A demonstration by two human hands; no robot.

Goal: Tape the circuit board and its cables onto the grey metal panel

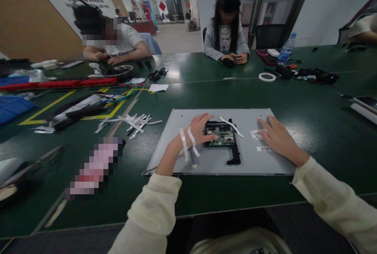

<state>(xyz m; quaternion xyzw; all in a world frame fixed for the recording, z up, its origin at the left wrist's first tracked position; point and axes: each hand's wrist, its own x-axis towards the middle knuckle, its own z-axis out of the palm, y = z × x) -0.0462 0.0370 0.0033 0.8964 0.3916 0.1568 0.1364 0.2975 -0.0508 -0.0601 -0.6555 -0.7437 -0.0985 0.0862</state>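
Note:
A grey metal panel [176, 136] lies flat on the green table in front of me. At its middle sits a green circuit board [222, 134] in a black frame, with a white strip [231, 125] across its top. My left hand [200, 128] rests on the panel, fingers spread, fingertips touching the board's left edge. White tape strips cling to that wrist. My right hand [275, 136] lies flat and open on the panel's right side, beside two white barcode labels [259, 140].
Loose white tape strips [134, 122] lie left of the panel, near cables and a red bar [59, 84]. A tape roll [267, 76], a water bottle [286, 48] and black parts sit at the far right. Two people work across the table.

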